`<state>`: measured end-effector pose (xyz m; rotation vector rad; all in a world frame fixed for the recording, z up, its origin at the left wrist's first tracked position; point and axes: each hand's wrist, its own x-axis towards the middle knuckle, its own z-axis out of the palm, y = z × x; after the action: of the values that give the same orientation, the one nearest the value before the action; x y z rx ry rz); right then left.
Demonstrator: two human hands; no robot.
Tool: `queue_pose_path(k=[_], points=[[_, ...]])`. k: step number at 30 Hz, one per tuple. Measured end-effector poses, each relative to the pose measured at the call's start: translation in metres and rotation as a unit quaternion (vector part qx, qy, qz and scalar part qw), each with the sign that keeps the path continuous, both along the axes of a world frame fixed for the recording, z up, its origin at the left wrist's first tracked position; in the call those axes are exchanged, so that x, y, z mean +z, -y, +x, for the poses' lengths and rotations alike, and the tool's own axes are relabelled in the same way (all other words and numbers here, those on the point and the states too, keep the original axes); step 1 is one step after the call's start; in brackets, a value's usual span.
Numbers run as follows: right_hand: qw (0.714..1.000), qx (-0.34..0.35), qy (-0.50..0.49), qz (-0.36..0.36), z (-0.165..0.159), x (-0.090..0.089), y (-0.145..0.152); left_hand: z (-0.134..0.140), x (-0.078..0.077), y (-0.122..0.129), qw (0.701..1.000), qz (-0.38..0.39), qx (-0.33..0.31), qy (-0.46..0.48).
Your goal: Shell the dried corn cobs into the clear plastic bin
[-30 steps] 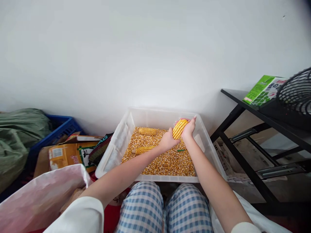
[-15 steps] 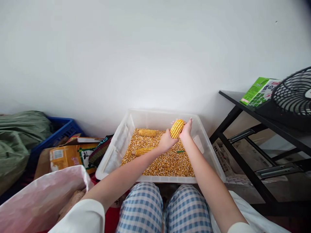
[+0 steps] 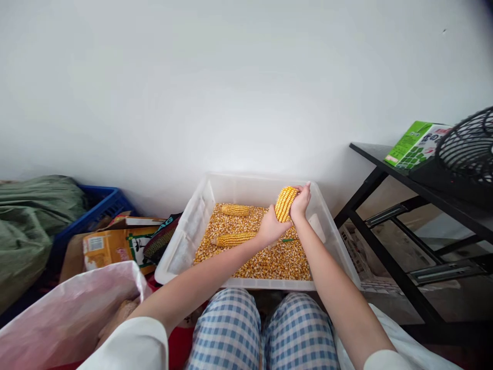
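Observation:
A yellow corn cob (image 3: 285, 203), thick with kernels, is held up over the right half of a translucent plastic bin (image 3: 246, 283). My left hand (image 3: 272, 226) grips its lower end from the left. My right hand (image 3: 301, 202) is curled against its upper right side; some of its fingers are hidden behind the cob. Loose corn kernels (image 3: 269, 264) cover the bin's floor. On them lie a second cob (image 3: 235, 210) toward the back and a third cob (image 3: 234, 239) nearer my left forearm. A small green object (image 3: 288, 240) lies among the kernels between my wrists.
To the right stands a black table (image 3: 379, 159) bearing a green-and-white carton (image 3: 414, 145) and a black fan (image 3: 470, 146). Left of the bin are an orange package (image 3: 111, 249), a blue crate (image 3: 103, 205) and an open pinkish-white sack (image 3: 73, 308). A white wall (image 3: 246, 92) rises behind.
Both hands have shifted slightly right with the cob, which is now more upright. My right hand's fingers have curled in closer around it. The whole view has moved a little.

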<state>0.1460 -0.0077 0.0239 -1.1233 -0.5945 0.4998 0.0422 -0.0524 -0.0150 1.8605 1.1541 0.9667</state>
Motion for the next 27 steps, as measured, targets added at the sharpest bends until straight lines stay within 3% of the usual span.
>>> queue_pose_path(k=[3, 6, 10, 14, 17, 21, 24, 27], points=[[0.999, 0.035, 0.007, -0.016, 0.006, -0.005, -0.004, 0.001, -0.005, -0.005, 0.999, -0.033, -0.017, 0.031], [0.990, 0.125, -0.011, -0.064, 0.010, -0.010, -0.008, -0.005, -0.010, -0.018, 0.997, -0.057, -0.034, 0.044], [0.967, 0.214, -0.050, -0.132, 0.014, -0.011, -0.010, -0.016, -0.013, -0.032, 0.997, -0.052, -0.001, -0.053], [0.953, 0.224, -0.134, -0.154, 0.011, -0.009, -0.008, -0.020, -0.009, -0.032, 0.983, -0.008, 0.037, -0.179], [0.937, 0.233, -0.236, -0.109, 0.008, -0.010, -0.007, -0.020, -0.003, -0.028, 0.971, 0.044, 0.034, -0.231], [0.923, 0.193, -0.327, -0.065, 0.007, -0.014, -0.005, -0.019, 0.005, -0.023, 0.959, 0.085, 0.011, -0.272], [0.925, 0.179, -0.332, -0.051, 0.008, -0.013, -0.004, -0.018, 0.007, -0.019, 0.960, 0.084, 0.003, -0.266], [0.947, 0.144, -0.284, -0.037, 0.005, -0.008, -0.001, -0.016, 0.006, -0.015, 0.973, 0.061, -0.016, -0.223]])
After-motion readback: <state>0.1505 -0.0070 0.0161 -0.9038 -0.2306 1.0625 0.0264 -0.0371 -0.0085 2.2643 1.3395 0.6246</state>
